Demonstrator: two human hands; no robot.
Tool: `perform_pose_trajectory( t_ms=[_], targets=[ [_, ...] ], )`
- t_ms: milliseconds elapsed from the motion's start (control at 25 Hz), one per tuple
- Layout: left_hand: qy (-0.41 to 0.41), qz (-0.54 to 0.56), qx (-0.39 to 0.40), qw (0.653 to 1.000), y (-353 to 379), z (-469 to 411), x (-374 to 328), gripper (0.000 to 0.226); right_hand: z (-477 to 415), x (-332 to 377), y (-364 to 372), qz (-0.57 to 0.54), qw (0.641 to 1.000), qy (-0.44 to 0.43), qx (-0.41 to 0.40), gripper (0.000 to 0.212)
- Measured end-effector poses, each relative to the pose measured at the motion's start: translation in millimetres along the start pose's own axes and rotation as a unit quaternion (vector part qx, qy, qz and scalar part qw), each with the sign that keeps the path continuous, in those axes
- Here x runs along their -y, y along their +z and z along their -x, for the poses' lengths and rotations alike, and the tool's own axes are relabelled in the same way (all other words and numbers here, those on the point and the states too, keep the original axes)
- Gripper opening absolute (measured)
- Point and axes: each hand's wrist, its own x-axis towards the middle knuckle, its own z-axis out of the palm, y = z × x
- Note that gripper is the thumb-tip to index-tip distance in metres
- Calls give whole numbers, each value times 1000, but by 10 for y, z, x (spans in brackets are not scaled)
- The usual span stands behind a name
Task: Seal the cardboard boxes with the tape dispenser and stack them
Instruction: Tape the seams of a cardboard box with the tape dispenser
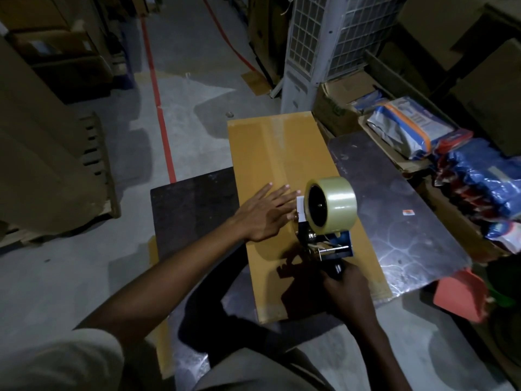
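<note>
Far left: tall brown cartons stand on the concrete floor beside a red floor line
Dark table: a dim tabletop carries the near part of the work, its far edge just beside the box
Left hand: the left hand lies open and flat, fingers spread, palm down on the box top, fingertips just beside the tape roll
Cardboard box: 1 long tan cardboard box lies closed across the table, a glossy strip of clear tape running lengthwise down its centre seam
Tape dispenser: the tape dispenser sits on the box's near half, its clear roll upright and its blue metal frame touching the cardboard
Right hand: the right hand is closed around the dispenser's black handle at the box's near end
Right side: an open carton of blue, white and orange packets sits near a white grilled unit; a red-orange object lies at the table's near right corner
</note>
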Motion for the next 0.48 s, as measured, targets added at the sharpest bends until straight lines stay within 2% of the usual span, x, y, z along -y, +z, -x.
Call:
perform_pose_trajectory(
  t_ms=[120,240,480],
  targets=[
    [-39,23,-24,999,-9,-46,-14,55,-10,-14,14,2,1000,-9,-7,11],
    [-90,4,-32,995,13,-205,42,53,-9,-23,11,5,1000,-11,-7,16],
    [-103,35,-46,993,33,-231,50,48,104,-76,16,10,999,-29,-16,20]
  ],
)
